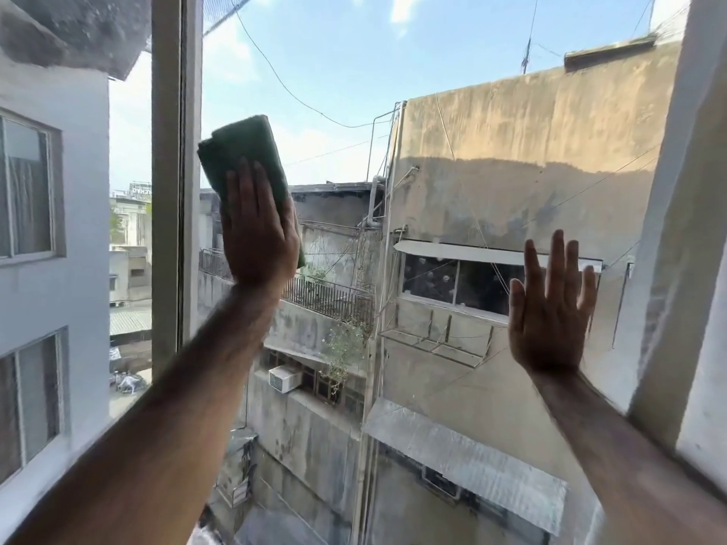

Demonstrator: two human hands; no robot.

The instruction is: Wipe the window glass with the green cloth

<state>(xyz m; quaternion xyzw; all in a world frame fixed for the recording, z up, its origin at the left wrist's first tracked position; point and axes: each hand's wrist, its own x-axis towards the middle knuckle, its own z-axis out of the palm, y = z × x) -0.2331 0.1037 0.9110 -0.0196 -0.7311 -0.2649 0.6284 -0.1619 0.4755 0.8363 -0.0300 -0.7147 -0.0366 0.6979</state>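
Note:
The window glass [452, 123] fills the middle of the view, with buildings and sky behind it. My left hand [257, 234] presses a folded green cloth [240, 151] flat against the pane near its left edge, fingers spread over the cloth's lower half. The cloth sticks out above my fingertips, tilted slightly to the left. My right hand [550, 308] rests flat on the glass at the lower right, fingers apart, holding nothing.
A grey vertical frame post [175, 190] stands just left of the cloth, with another pane beyond it. A white wall jamb [676, 230] bounds the glass on the right, close to my right hand.

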